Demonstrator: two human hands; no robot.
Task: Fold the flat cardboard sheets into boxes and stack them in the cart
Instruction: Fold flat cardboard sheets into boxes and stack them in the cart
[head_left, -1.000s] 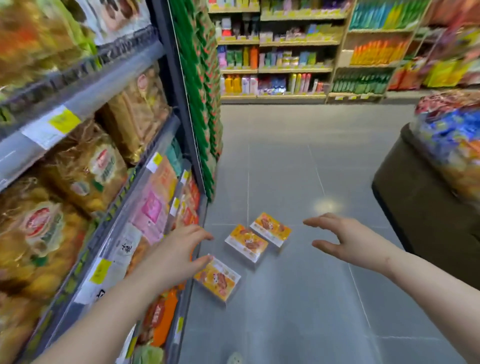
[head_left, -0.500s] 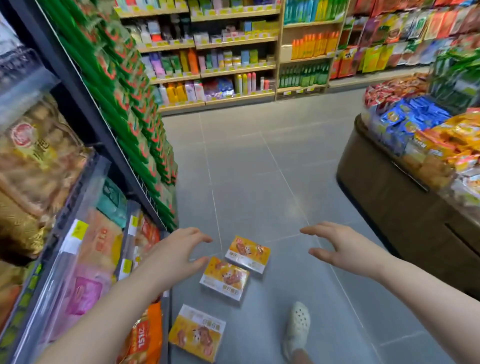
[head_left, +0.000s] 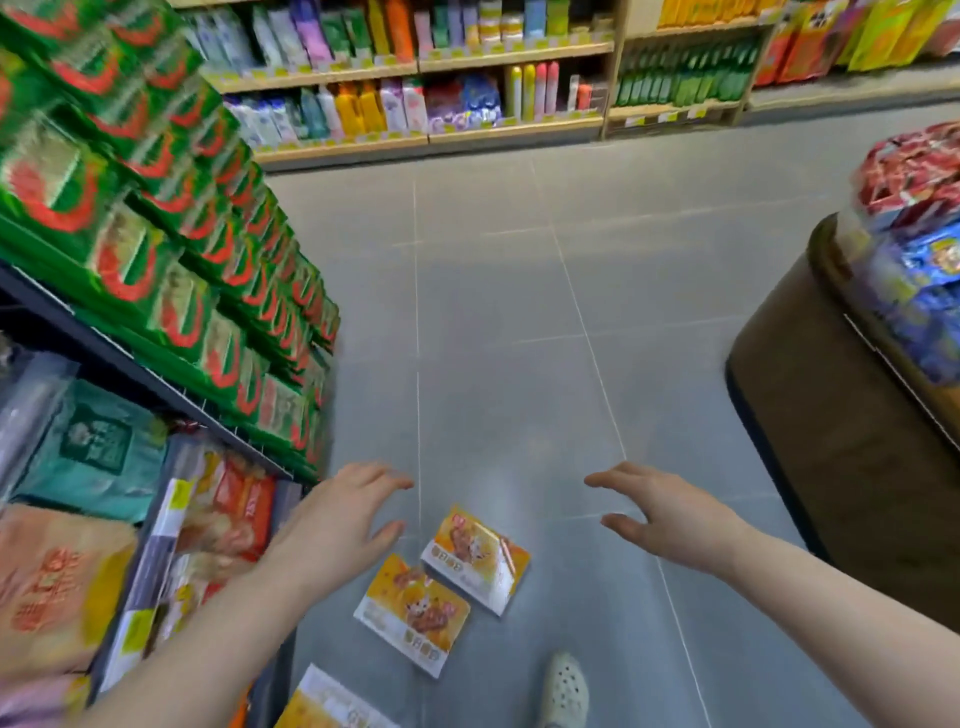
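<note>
Above 3 orange packs (head_left: 413, 613) on the floor (head_left: 498, 332), both hands, left (head_left: 332, 525) and right (head_left: 670, 514), hover spread, holding nothing.

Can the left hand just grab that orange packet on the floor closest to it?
Probably yes. The left hand is open and empty, hovering just above and left of the middle orange packet on the grey floor. Nothing lies between them; it looks like it must reach down.

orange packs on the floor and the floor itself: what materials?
Orange packs: likely printed card or carton under glossy film; flat faces, sharp corners, light glare. Blur leaves it open. Floor: large grey tiles, probably ceramic or stone, matte-satin; thin grout lines, soft reflection.
</note>
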